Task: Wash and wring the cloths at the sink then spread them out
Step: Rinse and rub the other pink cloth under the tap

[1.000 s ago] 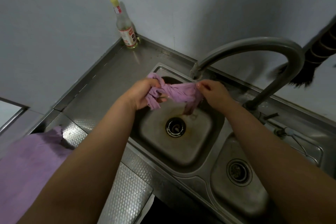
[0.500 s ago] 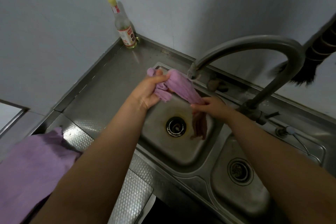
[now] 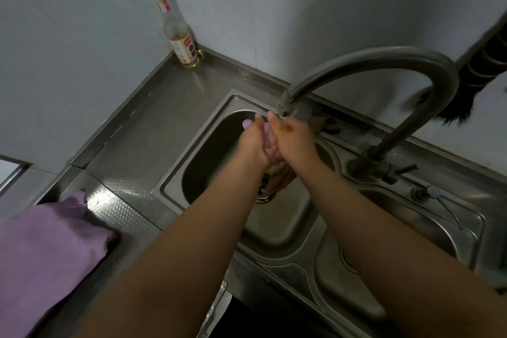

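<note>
Pressing together, both hands' fingers [image 3: 270, 129] seemingly enclose the cloth [image 3: 267, 136].

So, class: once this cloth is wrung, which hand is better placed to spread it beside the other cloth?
Left, probably: the left hand is on the side of the spread cloth; the right hand would cross over.
</note>
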### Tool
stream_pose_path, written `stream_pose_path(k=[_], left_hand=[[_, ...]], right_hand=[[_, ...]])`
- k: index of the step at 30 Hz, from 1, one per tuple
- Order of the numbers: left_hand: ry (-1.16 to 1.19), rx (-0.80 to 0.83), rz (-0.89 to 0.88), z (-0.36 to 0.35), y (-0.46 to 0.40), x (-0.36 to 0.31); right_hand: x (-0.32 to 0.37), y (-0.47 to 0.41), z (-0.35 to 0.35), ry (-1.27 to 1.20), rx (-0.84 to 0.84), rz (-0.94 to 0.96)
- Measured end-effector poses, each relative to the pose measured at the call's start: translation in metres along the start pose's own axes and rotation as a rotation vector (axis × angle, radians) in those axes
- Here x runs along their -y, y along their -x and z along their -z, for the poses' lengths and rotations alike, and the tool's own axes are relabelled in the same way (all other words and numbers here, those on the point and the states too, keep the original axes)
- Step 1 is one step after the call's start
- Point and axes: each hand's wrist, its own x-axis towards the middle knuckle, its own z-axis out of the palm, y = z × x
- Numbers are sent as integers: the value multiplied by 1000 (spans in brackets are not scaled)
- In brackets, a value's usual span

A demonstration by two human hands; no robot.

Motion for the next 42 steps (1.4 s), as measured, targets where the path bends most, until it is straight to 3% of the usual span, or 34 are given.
stream_pose_path(k=[2,7,11,16,20,22,26,28,30,34,39,42], left_hand=[[-59,7,-21,-9,1,8],[-5,-28,13,-2,-15,-8],[-30,16,40,-5,-8,5],[46,12,31,9,-10,-6],[-223,214,127,22,3,0],[-310,306,140,33,4,-12],[-1066,372,116,62,5,-43],[-1169,449,116,70,7,-52],[-1065,542,115,77,5,-60],[-547,656,82,87,-6,-70],[-122,376,-88,67,-2,-65],[9,240,-118,57,-3,-59]], right_hand=[[2,-14,6,43,-116,-25],[0,-6,-13,119,-39,-2],[12,-19,0,186,-150,19],[9,0,-23,36,-114,-25],[14,-18,5,318,-165,47],[13,-24,14,296,-86,26],[13,-32,26,138,63,-41],[8,-37,30,214,143,-14],[6,-35,34,237,234,13],[-9,-25,41,195,429,80],[-34,-19,41,233,649,-59],[-51,-24,45,193,541,-81]])
